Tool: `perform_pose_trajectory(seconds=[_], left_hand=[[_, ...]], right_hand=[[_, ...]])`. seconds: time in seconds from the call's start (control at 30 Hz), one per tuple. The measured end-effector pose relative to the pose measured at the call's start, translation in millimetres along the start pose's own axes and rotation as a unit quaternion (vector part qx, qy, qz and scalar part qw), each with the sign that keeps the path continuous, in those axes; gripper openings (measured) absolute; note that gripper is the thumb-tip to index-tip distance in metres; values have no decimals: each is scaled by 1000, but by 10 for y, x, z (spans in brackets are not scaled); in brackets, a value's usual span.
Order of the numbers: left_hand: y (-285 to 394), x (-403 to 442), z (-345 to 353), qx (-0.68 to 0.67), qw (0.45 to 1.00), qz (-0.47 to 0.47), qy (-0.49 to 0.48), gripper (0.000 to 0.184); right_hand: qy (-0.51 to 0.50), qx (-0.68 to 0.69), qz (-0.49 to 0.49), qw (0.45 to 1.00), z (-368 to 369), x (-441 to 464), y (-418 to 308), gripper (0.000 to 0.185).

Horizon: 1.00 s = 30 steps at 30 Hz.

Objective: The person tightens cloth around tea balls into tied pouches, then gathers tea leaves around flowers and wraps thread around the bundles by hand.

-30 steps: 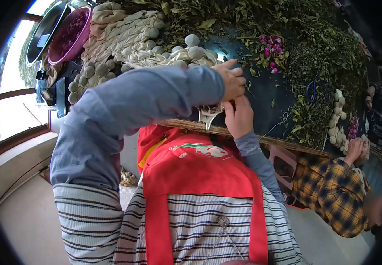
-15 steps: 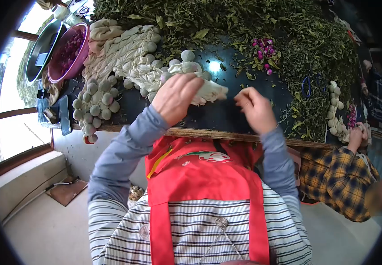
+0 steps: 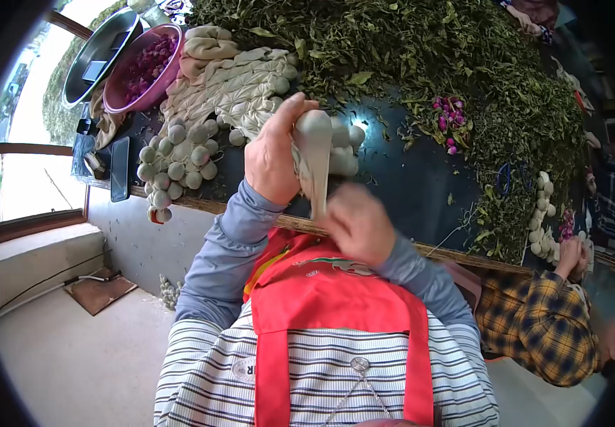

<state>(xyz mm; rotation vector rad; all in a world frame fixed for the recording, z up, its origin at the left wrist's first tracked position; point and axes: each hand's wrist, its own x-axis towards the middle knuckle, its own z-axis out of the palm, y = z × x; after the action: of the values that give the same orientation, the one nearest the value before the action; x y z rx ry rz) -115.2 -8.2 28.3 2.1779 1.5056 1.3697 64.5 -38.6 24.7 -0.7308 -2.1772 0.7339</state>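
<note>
The left hand is clamped on the cloth. By its lower end, the right hand blurs, grip unclear.

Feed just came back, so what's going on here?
A person in a red apron holds up a knobbly pale cloth in the left hand at a dark table. The right hand is blurred near the cloth's lower end; whether it grips is unclear. More knobbed cloth lies to the left, near a pink basin of purple flowers.
</note>
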Motion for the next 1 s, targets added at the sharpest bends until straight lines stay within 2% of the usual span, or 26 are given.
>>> perform_pose_trajectory(seconds=[0.03, 0.1, 0.13, 0.27, 0.33, 0.37, 0.43, 0.47, 0.6, 0.7, 0.8, 0.93, 1.0], left_hand=[[-3, 7, 7, -8, 1000, 7, 25, 67], [6, 8, 44, -28, 997, 18, 76, 71], [18, 14, 52, -31, 996, 18, 75, 71], [74, 140, 20, 17, 988, 114, 101, 68], [155, 127, 15, 2, 990, 111, 86, 66], [201, 114, 6, -9, 992, 105, 77, 65], [262, 78, -24, -25, 994, 83, 62, 62], [281, 66, -51, -22, 995, 80, 64, 62], [417, 149, -182, -27, 997, 75, -15, 59], [502, 329, -275, -54, 993, 101, 5, 62], [575, 396, -479, -45, 995, 69, 60, 59], [660, 354, -524, 7, 993, 119, 4, 57], [680, 340, -489, -12, 993, 118, -14, 56]], right_hand=[[1, 1, -1, 1000, 18, -46, 25, 12], [-39, -2, 74, 996, -50, -150, 102, 11], [-38, -4, 76, 996, -112, -153, 105, 11], [-83, -86, 29, 992, -405, 3, 65, 11], [-113, -31, -16, 993, -200, -46, -11, 13], [-109, -35, -15, 993, -247, -52, 3, 13], [-40, -55, 65, 996, -377, -29, 32, 13], [-43, -53, 63, 996, -421, 34, 3, 13], [133, 37, 113, 984, -683, 345, -183, 15], [101, 61, 69, 991, -521, 299, -245, 17], [47, 94, 23, 994, -452, 312, -245, 19], [118, 98, 62, 986, -668, 491, -204, 13], [104, 103, 64, 987, -637, 478, -235, 10]])
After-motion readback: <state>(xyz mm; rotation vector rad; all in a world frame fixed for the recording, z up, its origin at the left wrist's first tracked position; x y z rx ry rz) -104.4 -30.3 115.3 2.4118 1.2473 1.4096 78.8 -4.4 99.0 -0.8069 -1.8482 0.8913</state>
